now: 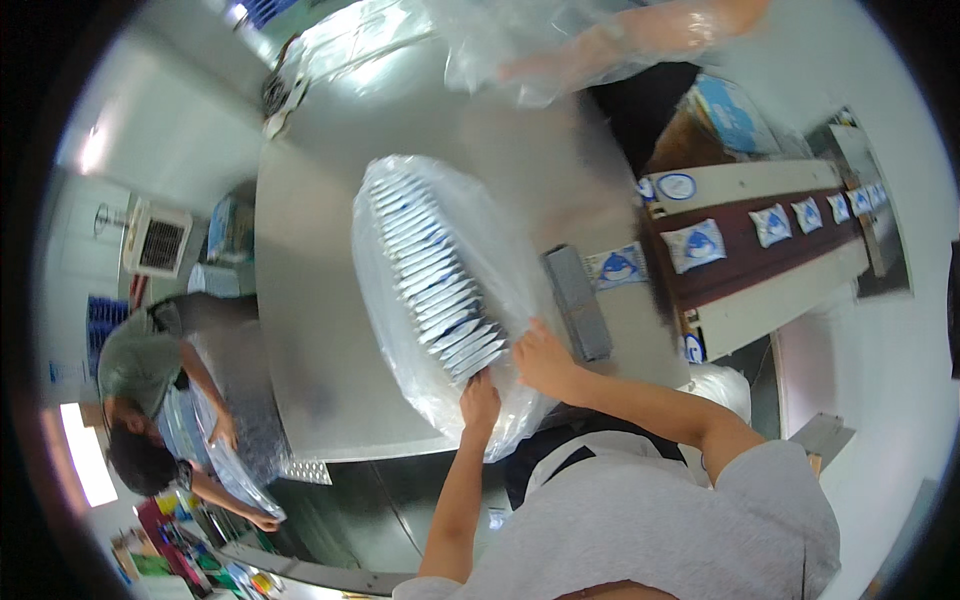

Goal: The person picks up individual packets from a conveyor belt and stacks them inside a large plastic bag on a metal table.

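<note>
A large clear plastic bag [512, 240] lies on the metal table, with a long row of silver and blue packets [428, 268] standing on edge in it. My left hand [480, 402] is at the near end of the row, its fingertips touching the last packets and partly hidden by them. To its right, my right hand [543, 357] is closed on the bag's film near its right edge. Just beyond that hand sits a grey oblong block [578, 302], and a single flat packet [617, 267] lies beside it.
At the right, a brown conveyor belt [740, 246] carries several white and blue packets toward the metal table [310, 330]. Across the table, another person's arm [620, 42] reaches into clear film. A co-worker [150, 370] at the left handles plastic sheeting [240, 440].
</note>
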Tool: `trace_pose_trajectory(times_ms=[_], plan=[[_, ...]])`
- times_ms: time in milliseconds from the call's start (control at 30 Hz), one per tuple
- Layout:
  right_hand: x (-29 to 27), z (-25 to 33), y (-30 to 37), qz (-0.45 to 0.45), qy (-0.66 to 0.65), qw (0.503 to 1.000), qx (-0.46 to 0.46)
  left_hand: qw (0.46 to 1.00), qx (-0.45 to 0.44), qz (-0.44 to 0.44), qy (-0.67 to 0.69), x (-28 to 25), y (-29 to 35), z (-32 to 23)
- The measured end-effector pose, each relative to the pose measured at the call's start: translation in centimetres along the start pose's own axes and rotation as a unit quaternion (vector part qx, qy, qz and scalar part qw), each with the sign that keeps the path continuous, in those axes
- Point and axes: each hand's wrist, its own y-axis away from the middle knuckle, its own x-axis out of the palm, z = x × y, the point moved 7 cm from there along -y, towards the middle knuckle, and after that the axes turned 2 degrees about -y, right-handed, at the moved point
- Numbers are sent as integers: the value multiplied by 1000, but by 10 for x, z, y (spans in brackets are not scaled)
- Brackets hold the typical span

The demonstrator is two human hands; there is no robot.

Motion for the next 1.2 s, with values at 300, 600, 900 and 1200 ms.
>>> trace_pose_trajectory(times_ms=[300,600,900,1200], plan=[[57,-115,148,-116,-285,925,223,1000,-12,19,3,11,-3,21],[154,-202,190,-9,-299,953,57,996,30,81,14,17,-15,6],[-4,-487,243,-161,-194,929,269,985,-48,132,96,41,-6,46],[14,-631,321,-16,57,902,428,988,-82,124,32,55,17,87]])
